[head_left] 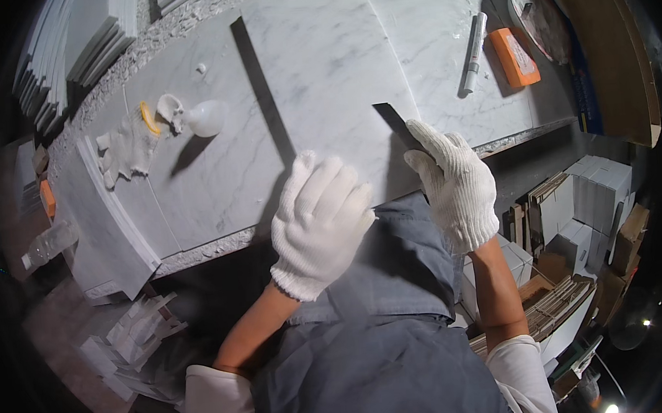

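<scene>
Both my hands wear white knitted gloves. My right hand (452, 179) is over the front edge of a grey-veined white marble slab (321, 61), its thumb and fingers closed on a thin dark flat strip (391, 118). The strip's pointed end slants up and left; the rest is hidden by the glove. My left hand (323, 221) is back up over the same edge, fingers stretched out and a little bent, with nothing visible in them. Beyond its fingertips a long dark stripe (257, 81) runs up the slab, looking like a shadow.
Left lie a white squeeze bottle (206, 118) and a crumpled white cloth (124, 150). A marker (475, 52), orange block (515, 57) and cardboard box (603, 42) are at the right. Stacked tiles (100, 38) stand far left; white boxes (598, 188) sit below right.
</scene>
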`<state>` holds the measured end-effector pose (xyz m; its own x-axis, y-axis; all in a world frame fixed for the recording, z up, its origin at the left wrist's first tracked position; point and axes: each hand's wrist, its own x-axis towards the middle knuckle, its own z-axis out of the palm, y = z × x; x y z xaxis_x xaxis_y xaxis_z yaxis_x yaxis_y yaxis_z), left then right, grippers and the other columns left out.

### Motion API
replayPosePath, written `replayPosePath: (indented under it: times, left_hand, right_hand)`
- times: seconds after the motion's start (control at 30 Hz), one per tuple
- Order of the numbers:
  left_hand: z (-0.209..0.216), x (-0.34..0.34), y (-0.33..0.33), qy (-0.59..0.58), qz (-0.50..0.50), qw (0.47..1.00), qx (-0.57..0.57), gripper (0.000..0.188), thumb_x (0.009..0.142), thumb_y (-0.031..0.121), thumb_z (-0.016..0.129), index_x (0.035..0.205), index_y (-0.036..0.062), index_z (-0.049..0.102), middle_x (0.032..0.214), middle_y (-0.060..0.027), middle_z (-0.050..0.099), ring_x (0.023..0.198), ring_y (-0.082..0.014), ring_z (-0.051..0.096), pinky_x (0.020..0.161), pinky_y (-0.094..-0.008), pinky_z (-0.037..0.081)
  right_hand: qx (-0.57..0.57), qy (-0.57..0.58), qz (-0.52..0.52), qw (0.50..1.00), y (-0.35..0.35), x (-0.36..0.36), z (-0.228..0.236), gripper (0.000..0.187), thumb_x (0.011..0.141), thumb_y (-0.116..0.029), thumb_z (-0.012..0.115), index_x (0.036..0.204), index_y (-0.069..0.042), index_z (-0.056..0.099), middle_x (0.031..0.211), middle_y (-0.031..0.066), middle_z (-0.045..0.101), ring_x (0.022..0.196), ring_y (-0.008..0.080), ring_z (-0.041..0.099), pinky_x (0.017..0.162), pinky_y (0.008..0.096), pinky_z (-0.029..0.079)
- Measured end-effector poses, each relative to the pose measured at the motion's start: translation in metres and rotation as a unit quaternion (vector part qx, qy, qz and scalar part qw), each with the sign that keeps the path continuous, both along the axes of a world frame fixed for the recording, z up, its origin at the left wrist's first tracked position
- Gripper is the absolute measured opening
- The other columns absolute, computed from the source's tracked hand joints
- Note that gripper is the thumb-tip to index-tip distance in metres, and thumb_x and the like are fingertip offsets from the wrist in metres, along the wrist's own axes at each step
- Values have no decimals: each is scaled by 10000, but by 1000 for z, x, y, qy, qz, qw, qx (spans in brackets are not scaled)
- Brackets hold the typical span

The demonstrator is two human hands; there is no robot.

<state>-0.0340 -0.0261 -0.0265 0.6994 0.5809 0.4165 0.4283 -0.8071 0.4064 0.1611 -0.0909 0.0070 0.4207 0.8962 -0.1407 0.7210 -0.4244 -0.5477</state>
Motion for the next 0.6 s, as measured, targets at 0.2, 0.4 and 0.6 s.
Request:
replayPosePath:
  times: [0.2,0.4,0.6]
  left_hand:
    - [-15,-12,2,-28,-26,999,-4,335,692,113,802,1023,100,752,1148,-86,655,1216,-309,588,1119,-524,449]
    - [-24,-22,6,-87,-54,995,-8,327,740,132,787,1061,87,748,1168,-71,648,1239,-273,578,1114,-534,455]
    - [-39,-26,3,-111,-62,990,-53,317,798,148,766,1111,99,740,1244,-55,622,1277,-257,554,1134,-533,434]
  right_hand:
    - [47,11,28,998,6,-4,-11,423,918,-78,700,1339,-85,655,916,148,697,764,254,661,732,344,539]
    - [61,7,58,996,15,-5,-16,420,932,-71,682,1351,-82,647,956,172,707,808,252,687,757,346,542]
    - [16,-39,106,993,24,2,-15,415,940,-70,656,1354,-77,644,967,174,701,821,278,686,775,357,538]
